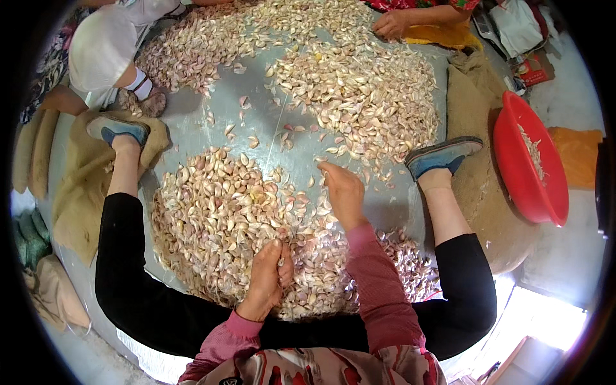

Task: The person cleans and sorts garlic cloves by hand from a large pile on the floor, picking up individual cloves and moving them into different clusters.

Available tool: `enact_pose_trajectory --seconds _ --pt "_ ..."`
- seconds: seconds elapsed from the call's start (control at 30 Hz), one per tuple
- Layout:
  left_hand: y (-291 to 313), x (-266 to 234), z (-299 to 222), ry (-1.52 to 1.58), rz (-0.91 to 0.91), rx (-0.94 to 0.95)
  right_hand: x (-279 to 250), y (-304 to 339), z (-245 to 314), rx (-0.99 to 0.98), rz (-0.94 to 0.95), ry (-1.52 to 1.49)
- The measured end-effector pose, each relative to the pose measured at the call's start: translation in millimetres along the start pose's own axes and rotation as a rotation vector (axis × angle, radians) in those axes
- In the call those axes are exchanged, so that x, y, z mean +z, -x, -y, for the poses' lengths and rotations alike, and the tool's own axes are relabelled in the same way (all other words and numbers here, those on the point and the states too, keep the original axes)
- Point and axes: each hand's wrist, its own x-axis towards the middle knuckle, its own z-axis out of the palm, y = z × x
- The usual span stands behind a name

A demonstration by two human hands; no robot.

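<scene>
A broad heap of pale, pink-tinged garlic cloves (218, 212) lies between my outstretched legs on a grey surface. Low over its near part is my left hand (266, 276), its fingers curled together and the thumb along them; whatever they hold is mostly hidden. Farther forward, past the heap's right side, my right hand (343, 191) is closed in a pinch. The thing at its fingertips is too small to make out. Beyond it spreads a second heap of garlic cloves (366, 96), with loose cloves scattered between the two.
At the right a red basin (529, 186) holds pale scraps, beside burlap sacking (471, 102). More burlap (77, 186) lies under my left foot. Another person's hand (391, 25) touches the far cloves; at far left is a person's shod foot (144, 99).
</scene>
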Motion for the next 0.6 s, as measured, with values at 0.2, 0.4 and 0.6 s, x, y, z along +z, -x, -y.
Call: enact_pose_trajectory --seconds 0.2,0.4,0.6 --pt "0.8 -10.8 4.4 -0.036 -0.072 -0.1 -40.6 -71.2 -56.4 0.051 -0.381 0.088" --pt "-9.5 -2.4 13.3 0.048 -0.057 -0.207 -45.4 -135.9 -135.7 0.285 -0.379 0.396" --pt "-16.1 -8.0 16.3 0.048 -0.093 -0.208 15.3 -177.4 -93.1 0.324 -0.194 0.457"
